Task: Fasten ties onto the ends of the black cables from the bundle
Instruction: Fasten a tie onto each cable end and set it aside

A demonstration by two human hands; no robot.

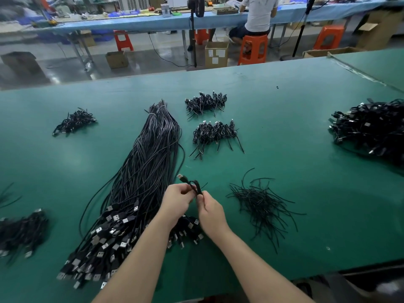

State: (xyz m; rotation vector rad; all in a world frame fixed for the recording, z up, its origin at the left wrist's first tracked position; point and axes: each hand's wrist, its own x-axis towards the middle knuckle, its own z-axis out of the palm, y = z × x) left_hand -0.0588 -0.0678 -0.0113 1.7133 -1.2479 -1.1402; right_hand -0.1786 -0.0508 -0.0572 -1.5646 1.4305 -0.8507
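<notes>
A long bundle of black cables (150,149) lies on the green table (295,119), its metal plug ends fanned out near me. Above the table, my left hand (176,202) grips a small coiled black cable (192,185) whose plug points up and left. My right hand (211,209) pinches the same coil from the right, where a thin tie end sticks out. A loose heap of black ties (262,204) lies just right of my hands.
Heaps of coiled, tied cables lie at far centre (206,102), below that (215,133), at far left (74,122), near left (20,231) and far right (371,130). Beyond the table, a person (258,15) sits on an orange stool among cardboard boxes (216,54).
</notes>
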